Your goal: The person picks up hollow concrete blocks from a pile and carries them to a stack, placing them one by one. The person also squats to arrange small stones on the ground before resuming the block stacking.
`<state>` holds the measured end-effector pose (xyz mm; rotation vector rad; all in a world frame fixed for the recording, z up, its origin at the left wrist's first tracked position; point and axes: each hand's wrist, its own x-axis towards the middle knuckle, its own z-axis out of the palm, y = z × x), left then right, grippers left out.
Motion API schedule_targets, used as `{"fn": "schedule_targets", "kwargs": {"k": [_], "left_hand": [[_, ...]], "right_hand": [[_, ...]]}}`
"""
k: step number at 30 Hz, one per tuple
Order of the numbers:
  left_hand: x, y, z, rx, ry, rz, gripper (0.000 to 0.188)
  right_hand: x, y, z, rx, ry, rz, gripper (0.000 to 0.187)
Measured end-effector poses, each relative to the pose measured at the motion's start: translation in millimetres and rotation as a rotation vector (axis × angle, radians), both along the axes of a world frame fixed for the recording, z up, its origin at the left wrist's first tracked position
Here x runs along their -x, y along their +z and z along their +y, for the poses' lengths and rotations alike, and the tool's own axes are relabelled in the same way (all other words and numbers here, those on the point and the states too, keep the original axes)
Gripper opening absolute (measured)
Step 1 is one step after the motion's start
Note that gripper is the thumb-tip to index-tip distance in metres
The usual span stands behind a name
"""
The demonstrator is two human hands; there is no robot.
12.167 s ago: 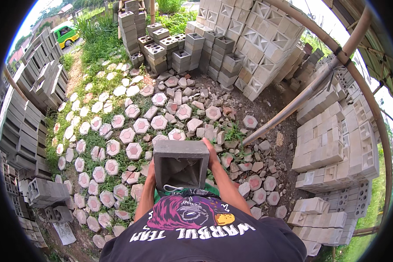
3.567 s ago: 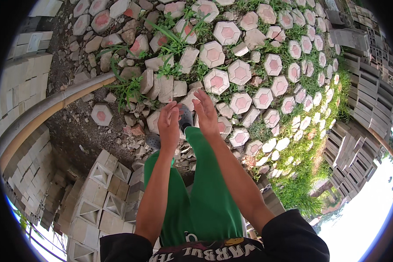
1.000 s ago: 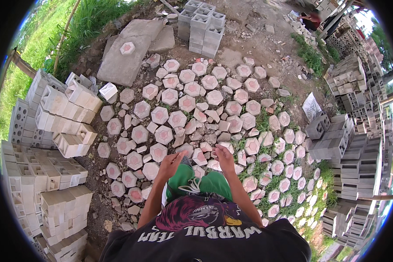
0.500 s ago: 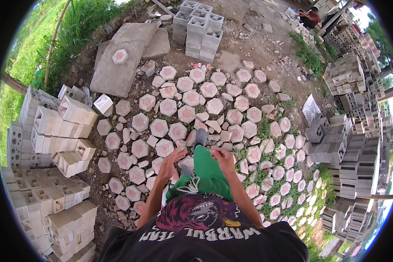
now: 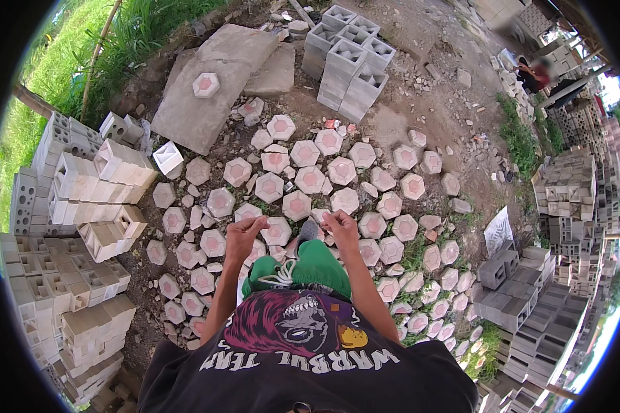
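Note:
Both of my hands are held in front of my body above a ground of hexagonal paving stones (image 5: pixel 297 205). My left hand (image 5: pixel 246 236) is loosely closed, its fingers curled inward, and I see nothing in it. Opposite it, my right hand (image 5: pixel 342 230) is also curled closed, with no object showing between its fingers. The hands are apart and touch nothing. Between them a grey shoe (image 5: pixel 308 231) shows below my green trousers (image 5: pixel 315 263). The pavers are pale with pinkish centres, set among rubble and soil.
Hollow blocks (image 5: pixel 102 180) are stacked at left, more grey blocks (image 5: pixel 523 275) at right. Ahead stands a block stack (image 5: pixel 351 65) beside concrete slabs (image 5: pixel 198 113), one bearing a single paver (image 5: pixel 206 85). A white sack (image 5: pixel 498 233) lies at right. A person (image 5: pixel 534 74) is far right.
My view has moved forward and turned left, so the stacks and slabs have shifted. My left hand has gone from open fingers to a curl; my right remains curled.

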<state>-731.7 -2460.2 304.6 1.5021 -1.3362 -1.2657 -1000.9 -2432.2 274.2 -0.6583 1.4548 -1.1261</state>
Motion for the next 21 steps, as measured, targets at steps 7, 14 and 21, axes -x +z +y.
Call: {"fn": "schedule_targets", "kwargs": {"k": [7,14,21], "left_hand": [[29.3,35.8,-86.3,-0.11,0.092,0.031,0.029],[30.6,-7.6,-183.9,-0.135,0.006,0.06,0.048],[22.6,-27.3,-335.6,-0.104,0.024,0.293,0.042]], "right_hand": [[27.1,-7.4,-95.7,-0.09,0.012,-0.042,0.041],[20.4,-27.2,-187.4,-0.096,0.034,-0.017,0.043],[2.1,-38.8,-327.0,-0.116,-0.019,-0.021,0.033]]}}
